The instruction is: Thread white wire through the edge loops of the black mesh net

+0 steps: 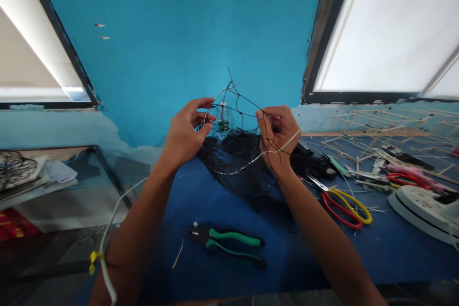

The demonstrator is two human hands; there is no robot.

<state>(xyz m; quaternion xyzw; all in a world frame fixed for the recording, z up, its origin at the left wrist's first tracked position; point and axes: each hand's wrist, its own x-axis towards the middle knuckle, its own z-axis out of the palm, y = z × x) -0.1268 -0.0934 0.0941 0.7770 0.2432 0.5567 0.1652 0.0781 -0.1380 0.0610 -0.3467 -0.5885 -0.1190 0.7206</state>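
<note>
A black mesh net (238, 158) hangs between my two hands over the blue table. A thin pale wire (236, 172) curves through its edge, with one end rising past my right wrist. My left hand (188, 131) is closed on the wire and the net's edge at the left side of the loop. My right hand (278, 134) pinches the net's black cord at the right, with knotted strands draped over its fingers. The wire's other end stands above the net, where cords meet it. Most of the net lies bunched and dark below.
Green-handled pliers (233, 241) lie in front, near a small stick. A clear bottle (223, 122) stands behind the net. Red and yellow scissors (346, 205), a white round object (425, 208) and thin-stick frames (390, 126) are at right; a white cable (107, 229) hangs at left.
</note>
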